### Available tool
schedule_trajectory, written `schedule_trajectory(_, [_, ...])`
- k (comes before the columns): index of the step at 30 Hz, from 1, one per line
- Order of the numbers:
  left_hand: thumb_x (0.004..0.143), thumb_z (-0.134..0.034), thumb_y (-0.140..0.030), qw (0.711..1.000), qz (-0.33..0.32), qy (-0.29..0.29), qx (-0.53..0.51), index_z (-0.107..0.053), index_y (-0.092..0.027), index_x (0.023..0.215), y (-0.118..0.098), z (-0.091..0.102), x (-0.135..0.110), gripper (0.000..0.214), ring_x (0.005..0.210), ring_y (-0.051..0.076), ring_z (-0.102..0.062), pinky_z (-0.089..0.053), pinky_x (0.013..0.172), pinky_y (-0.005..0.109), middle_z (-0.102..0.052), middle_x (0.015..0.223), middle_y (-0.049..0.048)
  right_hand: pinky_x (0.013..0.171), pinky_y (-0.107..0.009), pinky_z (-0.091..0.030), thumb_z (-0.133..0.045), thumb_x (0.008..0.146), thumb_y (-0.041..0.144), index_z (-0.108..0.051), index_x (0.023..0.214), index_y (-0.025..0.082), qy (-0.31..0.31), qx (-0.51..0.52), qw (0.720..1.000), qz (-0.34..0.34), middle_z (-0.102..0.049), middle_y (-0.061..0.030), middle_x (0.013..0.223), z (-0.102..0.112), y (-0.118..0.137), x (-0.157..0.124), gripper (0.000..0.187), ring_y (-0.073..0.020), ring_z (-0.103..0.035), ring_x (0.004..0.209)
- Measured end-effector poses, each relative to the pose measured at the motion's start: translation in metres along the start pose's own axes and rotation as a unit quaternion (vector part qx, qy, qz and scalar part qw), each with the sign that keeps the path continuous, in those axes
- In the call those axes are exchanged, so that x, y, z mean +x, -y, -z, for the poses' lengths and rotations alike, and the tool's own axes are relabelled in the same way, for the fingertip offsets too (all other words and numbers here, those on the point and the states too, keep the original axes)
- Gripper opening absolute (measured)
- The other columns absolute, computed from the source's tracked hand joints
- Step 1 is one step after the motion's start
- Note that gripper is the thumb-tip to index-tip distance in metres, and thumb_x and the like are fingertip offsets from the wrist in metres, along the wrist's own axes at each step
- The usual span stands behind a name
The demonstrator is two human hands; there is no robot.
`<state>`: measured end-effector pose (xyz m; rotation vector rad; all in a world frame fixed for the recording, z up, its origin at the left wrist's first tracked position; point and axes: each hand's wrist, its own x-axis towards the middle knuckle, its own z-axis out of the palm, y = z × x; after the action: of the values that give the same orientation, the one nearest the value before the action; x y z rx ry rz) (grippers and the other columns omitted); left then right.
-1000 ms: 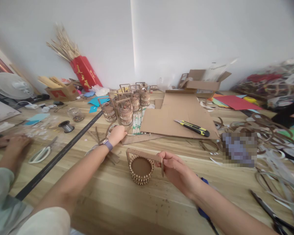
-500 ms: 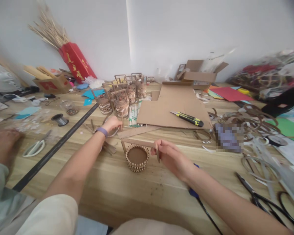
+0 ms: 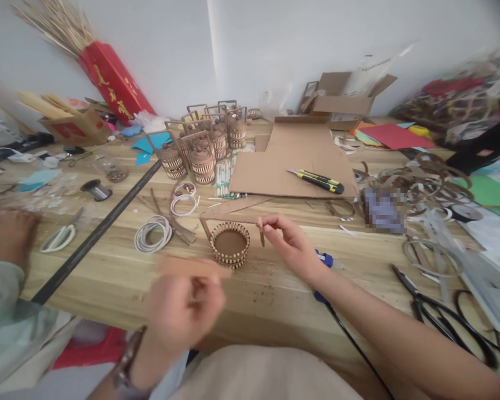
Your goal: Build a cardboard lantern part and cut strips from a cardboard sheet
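Observation:
A small round basket (image 3: 232, 243) with a brown base and a beaded-looking rim stands on the wooden table before me. A bent brown strip handle (image 3: 229, 216) rises over its far side. My right hand (image 3: 289, 241) pinches the handle's right end between thumb and fingers, just right of the basket. Blurred by motion, my left hand (image 3: 185, 308) is closed in front of the basket, with a dark band on the wrist. A flat brown strip (image 3: 191, 266) sticks out across the top of its fingers, its far end near the basket's front.
Finished lidded baskets (image 3: 203, 166) stand behind, beside a cardboard sheet (image 3: 270, 172) bearing a utility knife (image 3: 316, 182). White coils (image 3: 153, 233) lie left. Right are a blue corded tool (image 3: 324, 258) and black scissors (image 3: 433, 316). Another person's hand (image 3: 14, 228) rests far left.
My left hand has drawn back from beside the white coils toward me, now with the brown strip. My right hand stays at the handle. The view has shifted slightly.

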<state>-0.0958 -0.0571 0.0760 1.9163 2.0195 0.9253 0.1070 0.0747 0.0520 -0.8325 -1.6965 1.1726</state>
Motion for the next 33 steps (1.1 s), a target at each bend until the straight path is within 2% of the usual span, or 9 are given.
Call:
schedule_trajectory(3, [0.086,-0.047,-0.025,0.993,-0.113,0.032,0.025,-0.050,-0.024,0.068,-0.020,-0.047,-0.015,0.018,0.049,0.017,-0.058,-0.042,0.051,0.028,-0.059,0.053,0.0007,0.075,-0.035,-0.042,-0.061,0.088,0.041,-0.066,0.092,0.024,0.026,-0.005,1.000,0.011,-0.062,-0.0025,0.083,0.003,-0.003,-0.003,0.018,-0.0185,-0.055,0.076])
schedule_trajectory(6, [0.083,-0.047,-0.019,0.990,-0.087,0.023,0.105,-0.052,-0.022,0.071,-0.030,-0.081,-0.001,0.014,0.053,0.019,-0.063,-0.040,0.049,0.028,-0.064,0.058,0.0042,0.075,-0.035,-0.046,-0.056,0.092,0.042,-0.065,0.099,0.023,0.066,0.020,0.998,0.010,-0.065,-0.0033,0.087,0.006,-0.007,-0.009,0.022,-0.0180,-0.058,0.077])
schedule_trajectory(10, [0.083,-0.052,-0.017,0.986,-0.054,0.061,0.143,-0.059,-0.020,0.085,-0.029,-0.099,0.012,0.007,0.062,0.022,-0.069,-0.043,0.051,0.028,-0.071,0.071,0.0076,0.082,-0.036,-0.047,-0.056,0.092,0.041,-0.064,0.108,0.023,0.105,-0.004,0.994,0.039,-0.069,-0.0063,0.099,0.011,-0.008,-0.016,0.026,-0.0202,-0.062,0.089])
schedule_trajectory(15, [0.090,-0.046,-0.016,0.987,-0.041,0.067,0.139,-0.058,-0.015,0.106,-0.022,-0.110,0.011,0.020,0.071,0.026,-0.072,-0.048,0.056,0.030,-0.074,0.085,0.0133,0.075,-0.034,-0.048,-0.070,0.081,0.032,-0.065,0.105,0.027,0.115,-0.080,0.988,0.065,-0.068,-0.0031,0.091,0.010,-0.010,-0.015,0.025,-0.0190,-0.061,0.078])
schedule_trajectory(21, [0.093,-0.047,-0.017,0.984,-0.078,0.030,0.157,-0.060,-0.019,0.088,-0.020,-0.102,0.006,0.014,0.061,0.020,-0.067,-0.042,0.052,0.027,-0.072,0.074,0.0071,0.071,-0.033,-0.046,-0.065,0.084,0.025,-0.063,0.097,0.026,0.088,-0.131,0.983,0.089,-0.063,-0.0015,0.083,0.005,-0.014,-0.011,0.013,-0.0184,-0.059,0.075])
schedule_trajectory(25, [0.094,-0.052,-0.022,0.968,-0.157,-0.137,0.142,-0.058,-0.021,0.079,-0.011,-0.075,0.004,0.016,0.070,0.019,-0.062,-0.046,0.065,0.030,-0.066,0.074,0.0057,0.070,-0.033,-0.045,-0.064,0.086,0.027,-0.063,0.094,0.026,0.088,-0.144,0.980,0.105,-0.064,-0.0020,0.082,0.005,-0.014,-0.010,0.009,-0.0184,-0.059,0.074])
schedule_trajectory(27, [0.091,-0.057,-0.023,0.954,-0.145,-0.234,0.119,-0.059,-0.021,0.092,-0.002,-0.063,0.008,0.003,0.084,0.022,-0.061,-0.048,0.076,0.035,-0.064,0.086,0.0078,0.070,-0.033,-0.046,-0.063,0.086,0.026,-0.063,0.095,0.025,0.085,-0.151,0.979,0.110,-0.064,-0.0021,0.081,0.005,-0.013,-0.010,0.009,-0.0183,-0.060,0.073])
schedule_trajectory(29, [0.089,-0.061,-0.027,0.950,-0.095,-0.291,0.059,-0.056,-0.020,0.105,0.008,-0.057,0.015,0.018,0.095,0.023,-0.059,-0.049,0.084,0.039,-0.061,0.098,0.0093,0.069,-0.032,-0.046,-0.062,0.086,0.024,-0.063,0.094,0.025,0.080,-0.161,0.977,0.114,-0.064,-0.0018,0.080,0.004,-0.013,-0.009,0.008,-0.0180,-0.060,0.073])
schedule_trajectory(33, [0.090,-0.060,-0.037,0.967,0.022,-0.214,-0.136,-0.045,-0.019,0.129,0.026,-0.059,0.029,0.045,0.117,0.024,-0.056,-0.047,0.099,0.042,-0.055,0.128,0.0146,0.068,-0.029,-0.047,-0.062,0.086,0.022,-0.063,0.094,0.024,0.070,-0.173,0.974,0.125,-0.065,-0.0012,0.081,0.003,-0.012,-0.009,0.009,-0.0166,-0.061,0.073])
